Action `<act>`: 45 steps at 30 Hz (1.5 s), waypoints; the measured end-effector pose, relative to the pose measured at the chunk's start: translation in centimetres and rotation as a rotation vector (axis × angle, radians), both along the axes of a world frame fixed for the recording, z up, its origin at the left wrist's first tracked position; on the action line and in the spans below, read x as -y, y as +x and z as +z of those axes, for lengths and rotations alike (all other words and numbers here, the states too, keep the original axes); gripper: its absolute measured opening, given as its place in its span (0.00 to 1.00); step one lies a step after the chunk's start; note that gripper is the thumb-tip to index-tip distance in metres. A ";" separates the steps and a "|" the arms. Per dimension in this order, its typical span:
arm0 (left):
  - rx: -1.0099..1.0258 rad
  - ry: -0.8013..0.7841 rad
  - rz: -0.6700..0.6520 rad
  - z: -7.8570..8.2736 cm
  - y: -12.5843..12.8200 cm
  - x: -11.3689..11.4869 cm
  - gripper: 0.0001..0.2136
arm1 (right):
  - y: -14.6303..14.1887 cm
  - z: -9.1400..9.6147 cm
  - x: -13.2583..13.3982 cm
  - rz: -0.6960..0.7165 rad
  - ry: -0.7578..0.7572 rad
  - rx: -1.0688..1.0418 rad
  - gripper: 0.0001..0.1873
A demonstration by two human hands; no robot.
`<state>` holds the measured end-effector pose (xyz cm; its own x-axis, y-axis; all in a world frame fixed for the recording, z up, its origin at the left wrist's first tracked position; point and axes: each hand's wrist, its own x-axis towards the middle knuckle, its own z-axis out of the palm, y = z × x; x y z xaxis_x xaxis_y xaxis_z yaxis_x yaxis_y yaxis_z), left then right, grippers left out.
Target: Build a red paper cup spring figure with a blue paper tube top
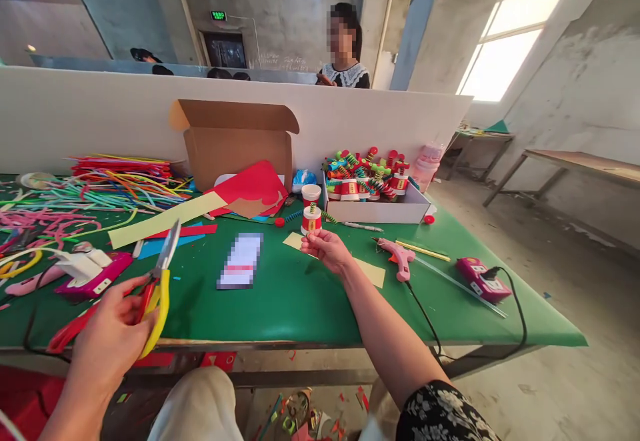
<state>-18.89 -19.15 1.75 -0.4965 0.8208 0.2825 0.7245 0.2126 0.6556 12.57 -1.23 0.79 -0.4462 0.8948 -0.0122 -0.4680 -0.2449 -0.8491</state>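
Observation:
My left hand [113, 331] is closed around a pair of scissors [163, 304] with yellow and red handles, its blades pointing up and away over the table. Over the middle of the table, my right hand [327, 251] has its fingertips pinched together; whatever they hold is too small or hidden to make out. Just beyond those fingertips stands a red and white paper cup [311, 219] with a coiled green and black piece on top. Behind it is another such cup [311, 194]. A pale yellow paper strip [370, 273] lies partly beneath my right hand.
A white box [385, 212] of finished figures stands behind. Right lie a pink glue gun [400, 257] and a purple power strip [483, 281], with a cord over the table edge. A phone [240, 261], red paper [257, 187] and pipe cleaners [120, 184] lie left. A person [345, 74] stands beyond the partition.

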 end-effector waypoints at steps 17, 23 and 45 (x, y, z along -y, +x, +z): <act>-0.594 -0.378 -0.447 3.2 13.7 -3.9 0.20 | -0.1 0.5 0.0 -0.050 0.040 -0.010 0.18; -0.608 -0.381 -0.452 3.4 14.5 -4.4 0.18 | -0.1 0.4 0.0 -0.048 0.056 0.013 0.19; -0.437 -0.482 -0.554 3.4 14.4 -5.1 0.15 | -0.1 0.1 -0.2 -0.013 0.129 -0.007 0.20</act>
<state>-4.48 -14.02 5.12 0.0840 0.9926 -0.0876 0.9730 -0.0627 0.2221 12.44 -1.02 0.91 -0.4342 0.8945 0.1062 -0.4762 -0.1278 -0.8700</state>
